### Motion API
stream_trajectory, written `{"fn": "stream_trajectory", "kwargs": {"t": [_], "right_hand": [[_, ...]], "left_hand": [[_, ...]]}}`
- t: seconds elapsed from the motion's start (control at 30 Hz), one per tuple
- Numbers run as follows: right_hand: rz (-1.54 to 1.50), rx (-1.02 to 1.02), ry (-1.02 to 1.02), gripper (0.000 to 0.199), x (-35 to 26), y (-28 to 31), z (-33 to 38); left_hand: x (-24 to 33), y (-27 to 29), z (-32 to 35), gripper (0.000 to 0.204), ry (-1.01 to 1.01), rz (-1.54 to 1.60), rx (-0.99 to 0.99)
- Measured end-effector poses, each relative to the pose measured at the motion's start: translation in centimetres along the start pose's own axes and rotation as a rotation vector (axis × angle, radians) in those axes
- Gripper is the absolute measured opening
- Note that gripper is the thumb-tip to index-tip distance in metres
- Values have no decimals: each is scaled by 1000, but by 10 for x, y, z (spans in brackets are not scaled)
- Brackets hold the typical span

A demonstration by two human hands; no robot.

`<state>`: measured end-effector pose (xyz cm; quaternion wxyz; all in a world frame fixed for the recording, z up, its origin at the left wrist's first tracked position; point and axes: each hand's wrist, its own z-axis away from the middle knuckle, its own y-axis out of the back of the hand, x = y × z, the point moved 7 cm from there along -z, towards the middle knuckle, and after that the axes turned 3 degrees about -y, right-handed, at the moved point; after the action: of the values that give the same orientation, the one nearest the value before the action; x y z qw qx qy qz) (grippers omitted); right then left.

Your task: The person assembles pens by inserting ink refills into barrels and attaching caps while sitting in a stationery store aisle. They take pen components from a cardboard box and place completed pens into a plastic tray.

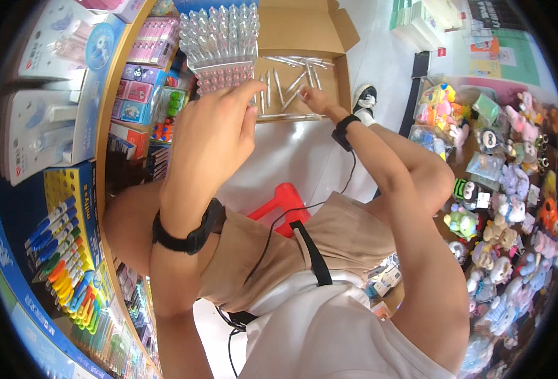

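A shop aisle with a pale glossy floor (273, 158) runs between a stationery shelf (112, 126) on the person's left, stocked with marker sets and boxed goods, and bins of plush toys (512, 208) on the right. The left hand (213, 136) is raised with its fingers curled, the fingertips touching the lower edge of a clear plastic rack of pink-tipped pens (221, 44) that sits just above and beyond it; whether it pinches a single pen cannot be told. The right hand (315, 100) reaches forward into an open brown cardboard box (304, 57) on the floor, fingers bent down among loose clear-barrelled pens (291, 79) scattered just ahead of and to the left of it; its grip on any of them is not visible. Both wrists wear black bands, and a red plastic stool (284, 201) lies below the hands, near the knees.
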<state>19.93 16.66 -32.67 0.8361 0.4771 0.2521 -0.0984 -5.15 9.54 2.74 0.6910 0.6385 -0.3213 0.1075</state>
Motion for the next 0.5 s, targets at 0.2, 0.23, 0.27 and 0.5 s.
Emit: {"fn": "stream_trajectory", "kwargs": {"t": [0.2, 0.23, 0.27, 0.5], "right_hand": [[-707, -247, -41, 12, -78, 67, 45], [-744, -316, -5, 11, -105, 82, 62], [-774, -350, 52, 11, -129, 97, 79], [-829, -258, 197, 10, -223, 167, 170]], "left_hand": [[-2, -14, -5, 30, -58, 10, 35], [2, -13, -5, 30, -66, 4, 46], [5, -15, -6, 31, -45, 19, 1], [22, -25, 1, 28, -79, 349, -62]]}}
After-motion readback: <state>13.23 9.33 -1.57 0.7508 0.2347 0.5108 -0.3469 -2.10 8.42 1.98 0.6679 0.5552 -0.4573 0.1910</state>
